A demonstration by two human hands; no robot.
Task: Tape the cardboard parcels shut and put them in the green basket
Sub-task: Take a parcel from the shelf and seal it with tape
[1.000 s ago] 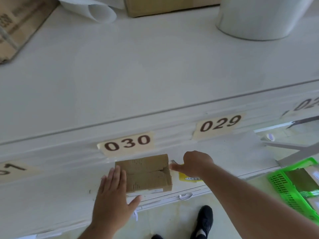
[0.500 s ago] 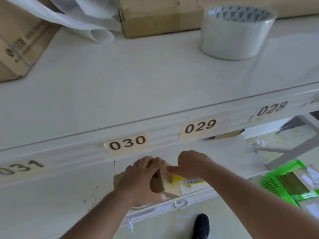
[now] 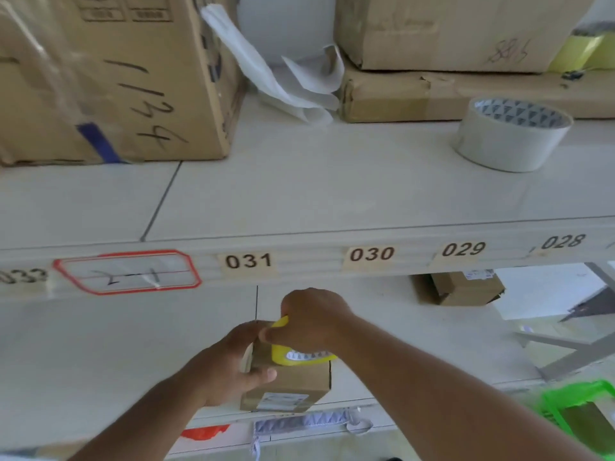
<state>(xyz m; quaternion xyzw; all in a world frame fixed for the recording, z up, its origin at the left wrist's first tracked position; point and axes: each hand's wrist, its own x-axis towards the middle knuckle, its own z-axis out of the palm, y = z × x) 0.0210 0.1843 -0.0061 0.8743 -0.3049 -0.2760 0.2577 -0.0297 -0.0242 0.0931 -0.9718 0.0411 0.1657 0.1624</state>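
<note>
We grip the parcel [image 3: 293,382] in our left hand [image 3: 229,364]; our right hand [image 3: 311,319] clamps the yellow tape roll [image 3: 296,356] directly atop it (touching).

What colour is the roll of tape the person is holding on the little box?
Yellow. The tape roll shows best in the head view, gripped by the right hand.

Single head-worn view, wide-angle. Looks forward and down, close over the lower shelf [image 3: 100,354]. Upper shelf's [image 3: 332,194] numbered front edge crosses mid-frame.
</note>
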